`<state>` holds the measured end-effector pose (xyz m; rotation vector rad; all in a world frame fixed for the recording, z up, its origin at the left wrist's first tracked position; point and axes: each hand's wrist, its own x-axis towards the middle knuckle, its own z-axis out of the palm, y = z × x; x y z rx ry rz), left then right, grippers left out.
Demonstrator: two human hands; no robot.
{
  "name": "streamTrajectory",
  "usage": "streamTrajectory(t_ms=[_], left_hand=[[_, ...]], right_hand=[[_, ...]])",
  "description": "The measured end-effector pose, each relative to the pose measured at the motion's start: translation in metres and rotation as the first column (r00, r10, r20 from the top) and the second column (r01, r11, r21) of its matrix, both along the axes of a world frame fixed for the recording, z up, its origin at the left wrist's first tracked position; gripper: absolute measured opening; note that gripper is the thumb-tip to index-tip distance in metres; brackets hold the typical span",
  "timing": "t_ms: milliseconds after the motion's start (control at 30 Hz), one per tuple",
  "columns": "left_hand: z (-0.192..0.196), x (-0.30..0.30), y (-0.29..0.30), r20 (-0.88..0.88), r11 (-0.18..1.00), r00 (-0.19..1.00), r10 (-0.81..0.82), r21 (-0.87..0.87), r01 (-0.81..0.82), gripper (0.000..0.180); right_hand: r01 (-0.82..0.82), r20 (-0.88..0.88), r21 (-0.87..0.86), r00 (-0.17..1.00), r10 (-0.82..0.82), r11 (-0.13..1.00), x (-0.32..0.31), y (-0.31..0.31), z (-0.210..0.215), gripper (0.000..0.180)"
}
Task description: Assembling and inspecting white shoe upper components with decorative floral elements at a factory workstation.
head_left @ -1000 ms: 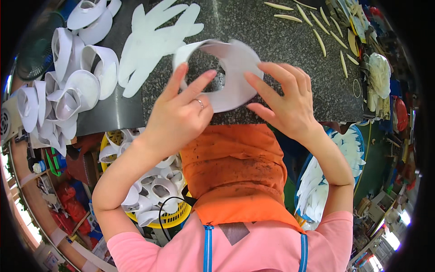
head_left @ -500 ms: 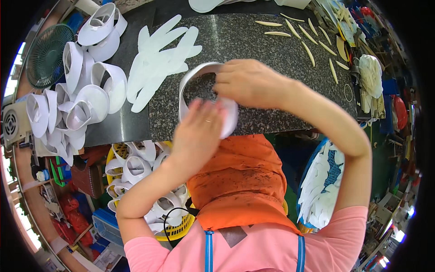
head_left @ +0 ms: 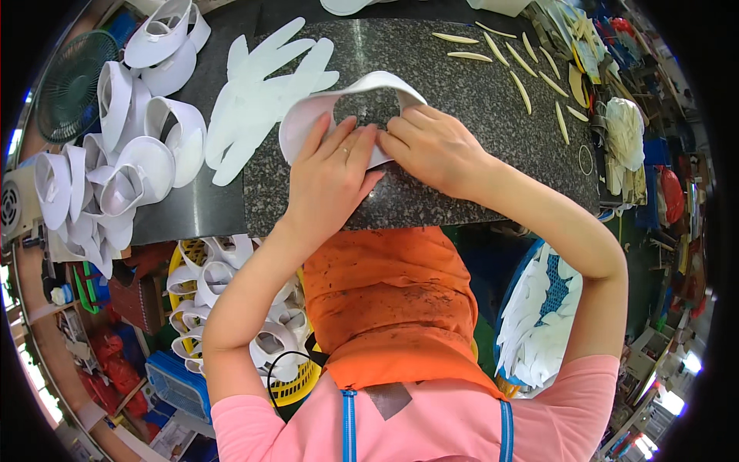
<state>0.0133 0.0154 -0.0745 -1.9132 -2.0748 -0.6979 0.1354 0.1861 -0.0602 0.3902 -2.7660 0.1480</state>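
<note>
A white visor-shaped piece [head_left: 308, 115] with a curved band stands on the dark speckled stone worktop [head_left: 462, 138], in front of me. Flat and spread, the fingers of my left hand [head_left: 331, 165] press on its near edge, thumb apart. My right hand [head_left: 435, 146] has its fingers curled round the right side of the band, pinching it near the near edge. My fingers hide part of that near edge. Beyond my left hand lies a fanned stack of flat white strips [head_left: 262, 92].
Finished-looking white visors [head_left: 146, 169] pile up at the left, near a green fan [head_left: 77, 85]. Several thin cream curved strips [head_left: 523, 92] lie far right. Below the worktop are a yellow basket [head_left: 296, 389] of visors and a blue basket [head_left: 553, 285] of white pieces.
The visor piece has turned, its brim swinging from the near right to the left. My left hand has slid up onto its near edge; my right hand has shifted right and nearer.
</note>
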Motion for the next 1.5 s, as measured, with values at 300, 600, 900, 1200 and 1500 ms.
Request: streamTrajectory(t_ms=[300,600,900,1200,1500], left_hand=[[0.056,-0.012,-0.014,0.505,0.993,0.858,-0.093,-0.020,0.120,0.010],[0.074,-0.007,-0.023,0.968,0.846,0.191,-0.161,0.036,0.532,0.020],[0.008,-0.001,-0.018,-0.367,0.973,0.907,-0.205,0.020,0.228,0.020],[-0.003,0.004,-0.031,-0.252,0.971,0.940,-0.230,0.003,0.238,0.018],[0.009,0.029,-0.034,-0.052,0.986,0.994,-0.101,-0.141,0.092,0.013]], right_hand=[[0.134,0.330,-0.663,0.935,0.127,0.736,0.015,0.022,0.064,0.018],[0.318,0.487,-0.871,0.652,0.581,0.374,0.014,0.035,0.074,0.025],[-0.002,0.034,-0.016,0.999,0.002,1.000,0.027,-0.020,0.011,0.010],[0.047,0.269,-0.025,0.962,-0.039,0.999,0.028,-0.025,0.020,0.017],[-0.015,0.101,0.083,0.995,0.007,0.996,0.019,-0.029,0.007,0.005]])
